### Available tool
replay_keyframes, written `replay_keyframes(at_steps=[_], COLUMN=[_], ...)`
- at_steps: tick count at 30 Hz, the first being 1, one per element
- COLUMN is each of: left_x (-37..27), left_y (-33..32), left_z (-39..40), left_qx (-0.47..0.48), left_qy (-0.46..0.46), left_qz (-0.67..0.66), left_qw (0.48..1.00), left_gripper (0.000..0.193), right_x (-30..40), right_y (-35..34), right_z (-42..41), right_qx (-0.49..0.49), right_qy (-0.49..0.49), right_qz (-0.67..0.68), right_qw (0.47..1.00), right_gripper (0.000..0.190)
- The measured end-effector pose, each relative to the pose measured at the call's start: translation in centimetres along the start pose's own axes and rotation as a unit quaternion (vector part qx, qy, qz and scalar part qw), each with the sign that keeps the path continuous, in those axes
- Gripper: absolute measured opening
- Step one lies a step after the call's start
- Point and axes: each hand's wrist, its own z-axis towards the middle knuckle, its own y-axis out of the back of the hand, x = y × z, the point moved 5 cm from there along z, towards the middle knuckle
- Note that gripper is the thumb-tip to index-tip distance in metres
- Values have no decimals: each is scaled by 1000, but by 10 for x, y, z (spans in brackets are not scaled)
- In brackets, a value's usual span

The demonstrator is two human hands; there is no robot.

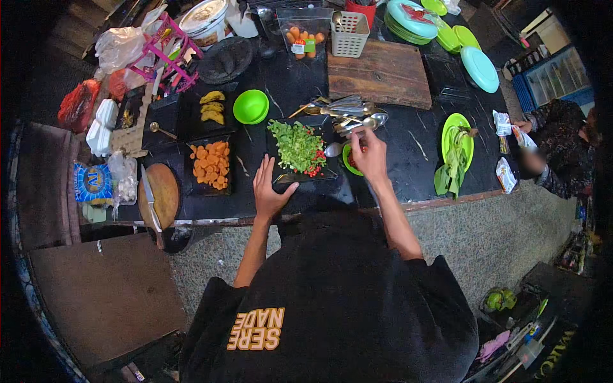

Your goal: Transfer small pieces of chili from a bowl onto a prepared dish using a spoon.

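My left hand lies at the near left corner of a black tray, with its fingers spread and nothing in them. Chopped green leafy vegetable fills much of that tray. Bits of chopped red chili sit on its near right side. To the right of the tray, my right hand is closed around the handle of a metal spoon, whose bowl points left towards the tray. Beneath this hand stands a small green bowl with red pieces inside, partly hidden by the fingers.
Spoons and forks lie in a pile beyond the hands, before a wooden board. Sliced carrots fill another tray at left. A knife rests on a round cutting board. Leafy greens lie on a plate. Someone sits at right.
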Motion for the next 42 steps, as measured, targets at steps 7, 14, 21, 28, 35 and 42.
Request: replay_keyframes(at_steps=[7,14,21,28,35,42], left_x=[0,2,0,-1,0,-2], left_y=[-1,-1,-1,-2,0,-1], left_z=[3,2,2,3,3,2], left_qx=[4,7,5,12,7,13], left_qy=[-7,-5,-7,0,-5,-5], left_qz=[13,17,13,8,4,1], left_qw=[1000,1000,1000,1000,1000,1000], left_gripper=[105,106,106,104,102,103], right_x=[-40,-49,-64,-60,-67,-74], right_y=[-26,-23,-10,20,81,110], right_z=[-3,-5,-3,2,-6,-18], right_qx=[10,26,10,-17,-85,-146], right_qy=[-83,-132,-174,-146,-113,-97], right_qz=[103,144,204,240,239,212], right_qw=[991,980,963,960,961,961], right_gripper=[9,13,13,13,14,12])
